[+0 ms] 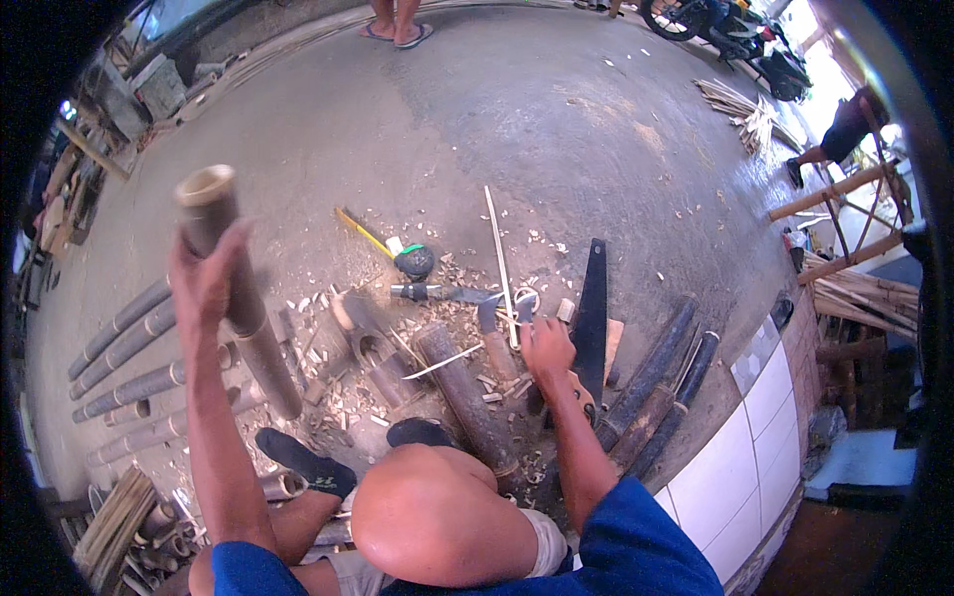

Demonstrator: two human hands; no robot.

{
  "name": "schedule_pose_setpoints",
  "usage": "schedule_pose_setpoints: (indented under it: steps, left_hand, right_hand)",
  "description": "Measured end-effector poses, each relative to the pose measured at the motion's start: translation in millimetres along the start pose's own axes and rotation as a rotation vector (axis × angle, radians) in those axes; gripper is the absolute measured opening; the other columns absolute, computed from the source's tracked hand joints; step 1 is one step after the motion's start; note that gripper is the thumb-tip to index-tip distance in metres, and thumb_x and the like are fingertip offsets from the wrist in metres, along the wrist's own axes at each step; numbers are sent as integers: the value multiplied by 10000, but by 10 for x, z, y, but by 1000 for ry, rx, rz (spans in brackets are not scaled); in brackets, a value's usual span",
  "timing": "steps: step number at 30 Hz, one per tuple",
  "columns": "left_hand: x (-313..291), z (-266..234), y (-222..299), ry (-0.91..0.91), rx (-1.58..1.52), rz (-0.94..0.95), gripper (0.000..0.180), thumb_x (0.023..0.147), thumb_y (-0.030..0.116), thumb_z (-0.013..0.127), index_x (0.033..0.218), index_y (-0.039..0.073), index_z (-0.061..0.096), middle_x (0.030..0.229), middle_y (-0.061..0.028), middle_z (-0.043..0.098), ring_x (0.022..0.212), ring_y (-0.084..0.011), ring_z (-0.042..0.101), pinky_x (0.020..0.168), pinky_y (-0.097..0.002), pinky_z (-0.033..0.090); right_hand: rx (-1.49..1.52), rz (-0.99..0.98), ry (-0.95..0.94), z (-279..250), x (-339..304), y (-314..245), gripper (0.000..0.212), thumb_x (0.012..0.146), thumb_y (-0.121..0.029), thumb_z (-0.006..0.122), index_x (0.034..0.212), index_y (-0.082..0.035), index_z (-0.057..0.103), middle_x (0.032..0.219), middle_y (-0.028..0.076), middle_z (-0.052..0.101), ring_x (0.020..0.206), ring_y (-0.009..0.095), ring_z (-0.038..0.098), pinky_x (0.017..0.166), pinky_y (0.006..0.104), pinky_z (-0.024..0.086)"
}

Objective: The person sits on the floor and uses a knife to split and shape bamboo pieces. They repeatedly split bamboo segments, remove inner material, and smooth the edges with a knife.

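Note:
My left hand (207, 276) is wrapped round a long, thick bamboo tube (266, 363), its pale cut end tilted up at the left. Over the wood chips, my right hand (548, 350) is low with curled fingers; what they hold, if anything, is hidden. Just left of it lie a wooden-handled knife (499, 353) and a thin pale bamboo strip (498, 248). A dark-bladed handsaw (593, 308) lies right of that hand. Between my hands are a thick bamboo piece (465, 397) and a bamboo piece with a cut-out opening (386, 366).
A tape measure (370, 234) lies beside a dark round object (414, 261). Bamboo poles (124, 343) lie at left, more tubes (646, 377) at right by white tiles (730, 467). Another person's feet (397, 35) stand at the far edge; a motorcycle (735, 40) is parked far right.

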State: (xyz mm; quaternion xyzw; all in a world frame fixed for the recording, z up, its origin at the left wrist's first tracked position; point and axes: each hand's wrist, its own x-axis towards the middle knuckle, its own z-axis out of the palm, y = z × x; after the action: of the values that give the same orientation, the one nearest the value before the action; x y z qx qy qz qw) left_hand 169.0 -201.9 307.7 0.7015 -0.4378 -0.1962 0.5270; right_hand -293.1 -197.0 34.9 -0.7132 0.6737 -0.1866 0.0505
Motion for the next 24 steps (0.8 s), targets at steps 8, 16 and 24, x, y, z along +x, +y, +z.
schedule_pose_setpoints:
  steps: [8,16,24]
  left_hand:
    - [-320,-255,-111,267,-149,85,507,865,245,809,1220,-44,591,1117,-124,681,997,-195,670,913,-358,536]
    - [-501,-401,-337,263,-143,192,506,884,244,791,1262,-20,583,1160,-101,667,1036,-189,637,968,-349,496]
    - [-610,-375,-267,233,-143,157,555,875,295,807,1265,-29,580,1154,-110,674,1032,-203,645,959,-365,495]
  right_hand:
    - [-184,268,-337,786,813,-352,339,910,-324,652,1060,-37,753,1068,214,676,1156,418,613,910,480,553]
    - [209,469,-350,936,981,43,254,844,-222,685,924,9,750,922,218,743,867,366,742,737,480,586]
    - [1433,576,-414,92,1049,-233,277,960,-119,587,1197,25,591,899,142,696,735,207,686,663,330,575]
